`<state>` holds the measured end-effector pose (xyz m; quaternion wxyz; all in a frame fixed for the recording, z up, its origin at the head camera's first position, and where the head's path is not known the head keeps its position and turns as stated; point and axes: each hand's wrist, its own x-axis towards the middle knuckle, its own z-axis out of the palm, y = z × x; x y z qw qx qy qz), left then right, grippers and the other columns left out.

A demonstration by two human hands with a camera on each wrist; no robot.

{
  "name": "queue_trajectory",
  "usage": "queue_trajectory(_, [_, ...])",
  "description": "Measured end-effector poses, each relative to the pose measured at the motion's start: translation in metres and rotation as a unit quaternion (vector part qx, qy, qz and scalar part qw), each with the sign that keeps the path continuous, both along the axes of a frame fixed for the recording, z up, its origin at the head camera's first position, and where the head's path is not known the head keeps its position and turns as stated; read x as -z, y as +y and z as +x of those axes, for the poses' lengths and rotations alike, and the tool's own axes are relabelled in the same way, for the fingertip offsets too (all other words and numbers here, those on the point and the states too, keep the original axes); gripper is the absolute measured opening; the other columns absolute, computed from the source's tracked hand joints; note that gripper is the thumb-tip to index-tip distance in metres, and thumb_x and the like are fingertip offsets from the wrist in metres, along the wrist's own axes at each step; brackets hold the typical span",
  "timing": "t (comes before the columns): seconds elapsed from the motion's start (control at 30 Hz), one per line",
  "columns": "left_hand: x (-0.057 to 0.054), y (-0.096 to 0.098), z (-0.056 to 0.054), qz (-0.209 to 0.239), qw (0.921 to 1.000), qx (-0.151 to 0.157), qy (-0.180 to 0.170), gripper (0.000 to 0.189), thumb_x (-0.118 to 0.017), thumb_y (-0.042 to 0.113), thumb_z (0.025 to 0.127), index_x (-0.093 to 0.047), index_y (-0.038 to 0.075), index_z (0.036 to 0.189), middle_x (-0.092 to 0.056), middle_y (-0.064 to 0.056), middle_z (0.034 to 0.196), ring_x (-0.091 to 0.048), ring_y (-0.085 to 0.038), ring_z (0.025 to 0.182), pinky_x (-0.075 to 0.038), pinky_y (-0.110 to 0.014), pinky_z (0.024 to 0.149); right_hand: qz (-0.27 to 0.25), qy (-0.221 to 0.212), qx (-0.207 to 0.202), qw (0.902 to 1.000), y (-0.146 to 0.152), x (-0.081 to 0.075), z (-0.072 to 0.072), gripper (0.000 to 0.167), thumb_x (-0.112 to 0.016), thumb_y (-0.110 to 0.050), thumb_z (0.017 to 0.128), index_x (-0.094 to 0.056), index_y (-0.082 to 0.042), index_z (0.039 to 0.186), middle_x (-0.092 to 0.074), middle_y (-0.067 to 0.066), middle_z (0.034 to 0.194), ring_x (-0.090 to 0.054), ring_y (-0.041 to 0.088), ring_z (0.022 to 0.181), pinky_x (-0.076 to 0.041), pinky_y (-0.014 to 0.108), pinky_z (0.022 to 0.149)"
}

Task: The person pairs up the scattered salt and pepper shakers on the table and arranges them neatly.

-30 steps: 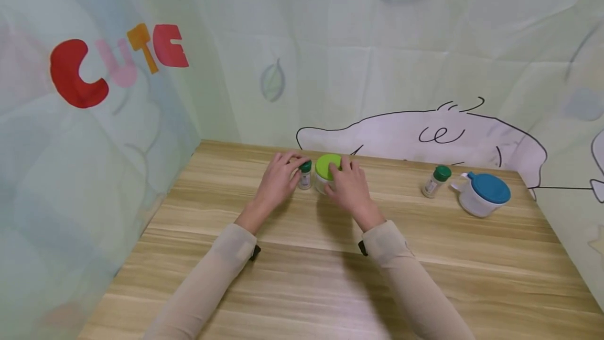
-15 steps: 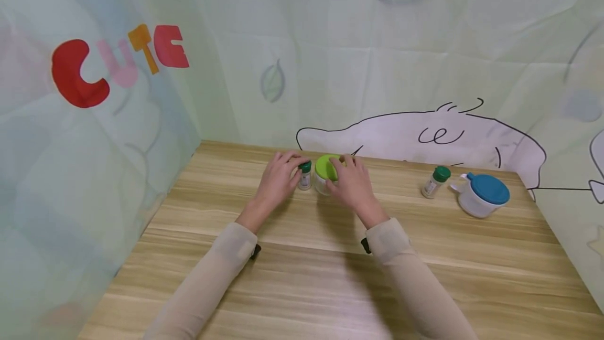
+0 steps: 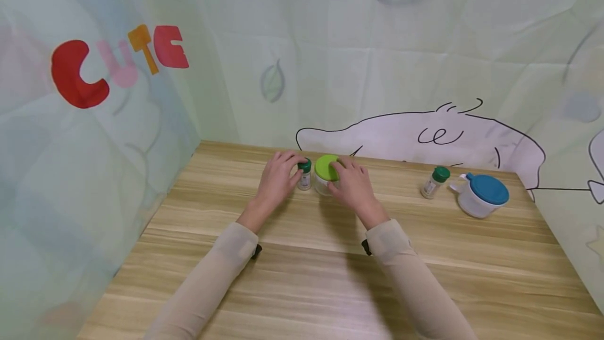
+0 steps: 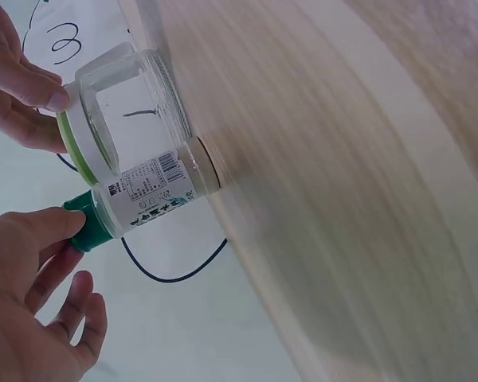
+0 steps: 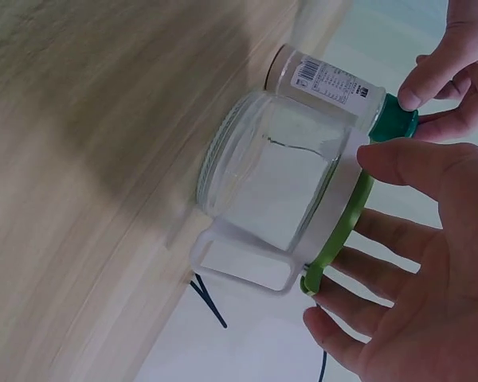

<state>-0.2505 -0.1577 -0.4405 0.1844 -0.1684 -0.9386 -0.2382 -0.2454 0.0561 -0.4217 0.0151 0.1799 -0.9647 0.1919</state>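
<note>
the left hand (image 3: 278, 174) pinches the green cap (image 4: 95, 228) of a slim bottle (image 3: 305, 180); the right hand (image 3: 353, 181) grasps a glass jar (image 5: 275, 179) by its green lid (image 3: 325, 166). bottle and jar stand upright, just beside each other. a sideways pull on the cap could topple the bottle; a loose lid might come off when lifted. surface: wood-grain tabletop (image 3: 302, 287). surround: creased, printed sheeting (image 3: 330, 77), lettered "cute" at left.

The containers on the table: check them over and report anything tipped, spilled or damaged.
Nothing stands out. The green-lidded jar, the left shaker beside it, the blue-lidded container and the right shaker all stand upright with lids on, and no spill on the table or damage shows.
</note>
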Motion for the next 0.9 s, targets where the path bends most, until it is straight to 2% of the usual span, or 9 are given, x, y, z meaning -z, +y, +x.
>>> queue_trajectory(0.43, [0.001, 0.002, 0.001, 0.004, 0.9999, -0.004, 0.011, 0.023, -0.076, 0.007, 0.097, -0.078, 0.009, 0.120, -0.071, -0.008, 0.123, -0.059, -0.030, 0.106, -0.052, -0.045, 0.092, 0.041, 0.009, 0.007, 0.9991, -0.005, 0.000, 0.002, 0.056, -0.068, -0.029, 0.102, -0.057, -0.003, 0.150, -0.050, 0.027, 0.152, -0.046, 0.045, 0.141, -0.039, 0.057, 0.116])
queue_trajectory(0.7, [0.000, 0.002, 0.003, 0.014, 0.9997, -0.005, 0.018, 0.022, -0.075, 0.007, 0.098, -0.079, 0.009, 0.119, -0.071, -0.009, 0.122, -0.059, -0.031, 0.106, -0.052, -0.045, 0.090, 0.038, 0.023, 0.012, 0.9989, -0.012, -0.003, 0.005, 0.050, -0.069, -0.026, 0.101, -0.063, 0.002, 0.142, -0.054, 0.026, 0.134, -0.054, 0.041, 0.120, -0.047, 0.054, 0.104])
queue_trajectory(0.9, [-0.001, 0.003, 0.003, 0.011, 0.9998, -0.008, 0.013, 0.023, -0.076, 0.008, 0.097, -0.079, 0.010, 0.120, -0.072, -0.008, 0.122, -0.060, -0.030, 0.107, -0.053, -0.045, 0.091, 0.028, 0.033, 0.017, 0.9989, -0.016, -0.002, 0.006, 0.048, -0.068, -0.023, 0.101, -0.064, 0.007, 0.139, -0.054, 0.027, 0.131, -0.057, 0.040, 0.114, -0.052, 0.052, 0.099])
